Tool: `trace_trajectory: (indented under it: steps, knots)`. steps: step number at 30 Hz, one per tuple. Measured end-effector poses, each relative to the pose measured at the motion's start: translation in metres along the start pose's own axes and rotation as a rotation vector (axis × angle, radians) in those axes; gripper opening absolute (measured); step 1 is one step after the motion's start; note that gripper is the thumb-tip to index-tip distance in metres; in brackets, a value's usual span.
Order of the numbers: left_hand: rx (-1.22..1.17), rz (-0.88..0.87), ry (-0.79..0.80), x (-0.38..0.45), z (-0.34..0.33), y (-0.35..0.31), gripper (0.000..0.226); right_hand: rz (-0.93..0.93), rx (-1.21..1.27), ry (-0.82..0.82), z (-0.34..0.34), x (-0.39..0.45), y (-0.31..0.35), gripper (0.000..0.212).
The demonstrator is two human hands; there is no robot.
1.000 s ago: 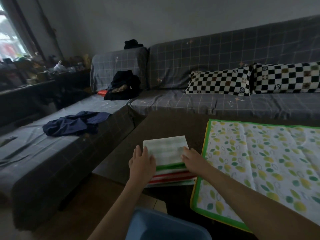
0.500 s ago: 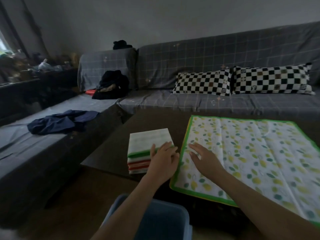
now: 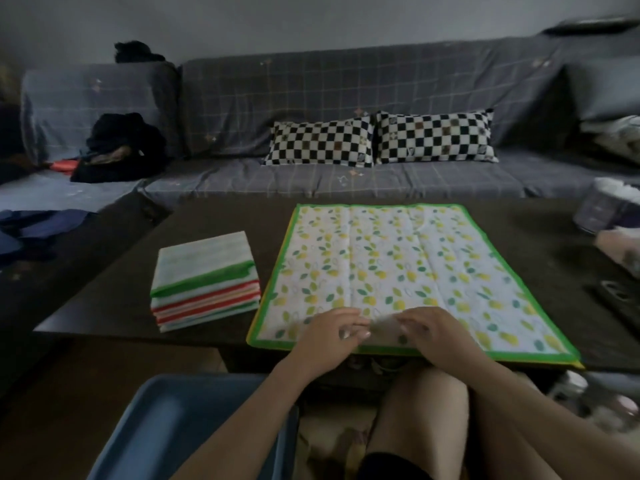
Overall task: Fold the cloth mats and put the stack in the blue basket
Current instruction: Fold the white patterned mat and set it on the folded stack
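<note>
Left grip (image 3: 329, 336), right grip (image 3: 427, 329) side by side, fingers curled.

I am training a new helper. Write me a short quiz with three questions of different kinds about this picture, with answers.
1. True or false: the leaf-printed cloth mat with green border is already folded.
2. Which side of that mat holds the stack of folded striped cloth mats? A) left B) right
3. Fill in: the left hand and right hand are at the mat's ____ edge.

Key: 1 false, it lies flat on the dark table. 2 A. 3 near; the blue plastic basket sits lower, at the person's left.
</note>
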State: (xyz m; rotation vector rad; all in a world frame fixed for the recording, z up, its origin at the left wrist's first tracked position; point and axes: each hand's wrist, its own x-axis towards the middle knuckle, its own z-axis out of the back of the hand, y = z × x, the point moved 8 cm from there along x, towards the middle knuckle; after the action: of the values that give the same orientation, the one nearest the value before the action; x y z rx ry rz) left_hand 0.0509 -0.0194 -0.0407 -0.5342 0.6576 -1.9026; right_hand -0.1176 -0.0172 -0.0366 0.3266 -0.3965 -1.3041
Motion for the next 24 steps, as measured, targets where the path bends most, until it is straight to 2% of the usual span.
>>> trace_trajectory:
  steps: [4, 8, 11, 16, 24]
  knots:
    - [0.005, -0.035, 0.009, 0.006, -0.014, -0.007, 0.030, 0.052, 0.054, -0.024, 0.012, -0.017, -0.015, 0.022]
    - [0.088, -0.048, 0.006, 0.012, -0.022, -0.008, 0.032, 0.054, 0.062, 0.055, 0.011, -0.023, -0.023, 0.033]
    - [0.066, -0.046, -0.023, 0.014, -0.022, -0.007, 0.032, 0.046, 0.066, 0.066, 0.010, -0.023, -0.026, 0.035]
    - [0.065, -0.061, -0.076, 0.012, -0.021, -0.008, 0.031, 0.044, 0.103, 0.053, 0.012, -0.022, -0.028, 0.028]
    - [0.096, -0.038, -0.066, 0.013, -0.020, -0.012, 0.030, 0.018, 0.201, 0.086, 0.011, -0.019, -0.033, 0.019]
